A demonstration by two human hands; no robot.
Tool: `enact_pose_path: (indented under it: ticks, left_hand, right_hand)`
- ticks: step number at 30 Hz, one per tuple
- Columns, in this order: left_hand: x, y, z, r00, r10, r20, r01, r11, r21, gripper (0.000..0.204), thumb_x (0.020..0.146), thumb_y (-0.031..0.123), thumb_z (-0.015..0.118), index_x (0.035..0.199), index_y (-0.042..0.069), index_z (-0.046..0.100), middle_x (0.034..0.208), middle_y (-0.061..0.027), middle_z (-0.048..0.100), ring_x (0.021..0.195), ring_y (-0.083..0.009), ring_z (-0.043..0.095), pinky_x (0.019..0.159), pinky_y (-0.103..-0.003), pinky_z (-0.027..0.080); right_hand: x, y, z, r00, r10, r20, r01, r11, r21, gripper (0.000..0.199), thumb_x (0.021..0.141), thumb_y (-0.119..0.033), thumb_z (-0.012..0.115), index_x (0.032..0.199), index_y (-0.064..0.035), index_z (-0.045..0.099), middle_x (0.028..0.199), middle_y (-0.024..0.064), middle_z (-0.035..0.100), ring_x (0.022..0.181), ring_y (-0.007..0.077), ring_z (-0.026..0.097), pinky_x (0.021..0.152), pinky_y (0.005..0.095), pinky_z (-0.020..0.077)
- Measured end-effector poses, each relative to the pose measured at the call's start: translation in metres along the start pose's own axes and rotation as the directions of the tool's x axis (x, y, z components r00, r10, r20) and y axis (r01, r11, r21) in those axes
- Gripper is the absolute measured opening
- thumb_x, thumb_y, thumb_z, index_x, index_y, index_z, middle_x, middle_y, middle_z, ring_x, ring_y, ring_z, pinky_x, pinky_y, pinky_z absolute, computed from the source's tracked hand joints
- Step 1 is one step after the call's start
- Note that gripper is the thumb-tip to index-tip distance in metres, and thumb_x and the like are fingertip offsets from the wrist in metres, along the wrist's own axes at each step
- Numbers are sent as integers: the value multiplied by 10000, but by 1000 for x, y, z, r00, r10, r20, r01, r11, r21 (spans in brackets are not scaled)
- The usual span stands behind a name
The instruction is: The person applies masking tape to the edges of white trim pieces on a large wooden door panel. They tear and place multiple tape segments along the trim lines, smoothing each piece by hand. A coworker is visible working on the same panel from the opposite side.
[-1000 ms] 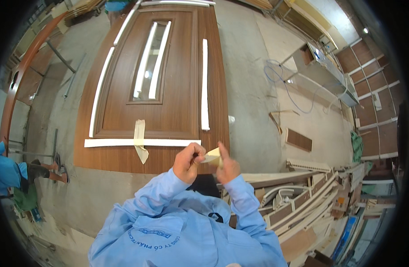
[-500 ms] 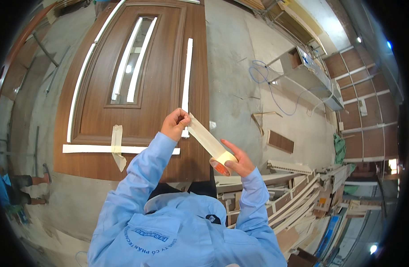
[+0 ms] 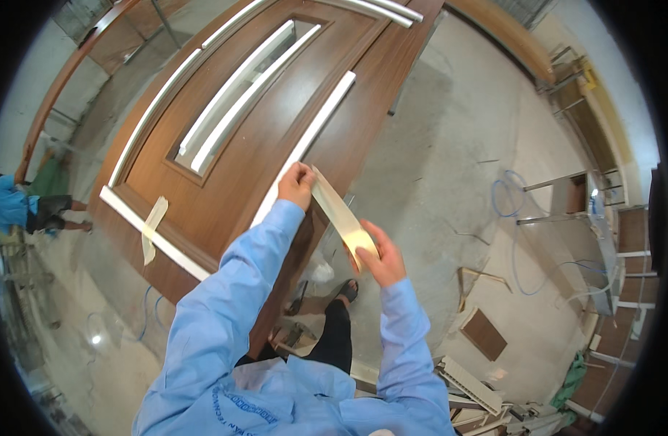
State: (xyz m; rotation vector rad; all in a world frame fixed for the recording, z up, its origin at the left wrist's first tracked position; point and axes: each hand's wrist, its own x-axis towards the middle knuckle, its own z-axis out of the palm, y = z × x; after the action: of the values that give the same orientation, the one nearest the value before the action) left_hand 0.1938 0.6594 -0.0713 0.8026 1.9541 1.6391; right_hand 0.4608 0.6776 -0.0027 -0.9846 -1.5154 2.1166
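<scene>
A strip of cream masking tape (image 3: pixel 336 206) stretches between my hands above the right side of a brown wooden door panel (image 3: pixel 265 145). My left hand (image 3: pixel 296 186) pinches the free end of the strip, close over a long white strip (image 3: pixel 327 107) lying on the door. My right hand (image 3: pixel 385 256) is closed round the tape roll (image 3: pixel 361 251), past the door's right edge. Another white strip (image 3: pixel 175 251) lies along the near end of the door, with a piece of tape (image 3: pixel 154 227) stuck across it. More white strips (image 3: pixel 239 105) lie over the glass pane.
A person in blue (image 3: pixel 14 203) is at the far left. To the right stand a metal-framed unit (image 3: pixel 570 218) and a coiled blue hose (image 3: pixel 507 195) on the concrete floor. A brown board (image 3: pixel 484 334) and scrap strips (image 3: pixel 472 385) lie at the lower right.
My view has turned, so the door now lies slanted. My body has shifted toward the door's right side. Both hands keep the tape stretched between them.
</scene>
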Motion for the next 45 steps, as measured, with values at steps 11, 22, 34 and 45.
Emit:
enact_pose_path:
  ticks: [11,22,34,45]
  left_hand:
    - [-29,34,17,992,-126,-1,125,987,-98,112,924,29,622,841,67,556,755,28,548,713,-65,497,644,-237,432]
    - [-36,84,68,983,178,42,-182,976,120,61,912,23,588,870,60,567,799,9,560,774,-106,518,712,-273,439]
    - [141,20,-22,980,67,-185,9,924,383,127,869,118,718,858,27,630,754,-94,655,706,-187,593,688,-349,490]
    - [137,33,-29,810,-70,-583,487,633,601,429,792,189,796,1120,78,544,1099,-146,597,983,-373,614,835,-478,495]
  right_hand:
    - [-34,-32,-69,944,-89,317,143,978,-149,736,888,-185,713,1518,-59,355,1466,152,504,1304,237,530,1089,344,402]
    - [-56,-87,-95,993,39,110,46,738,-673,784,865,-184,704,1536,-111,303,1302,190,625,1138,392,640,963,421,509]
    - [124,-119,-39,877,-180,446,367,850,-379,526,907,-47,667,1413,-42,521,1257,90,651,1067,133,624,910,269,497]
    - [236,-100,-18,838,120,532,135,900,-415,388,913,-37,660,1295,-4,596,1142,106,696,976,144,662,842,272,520]
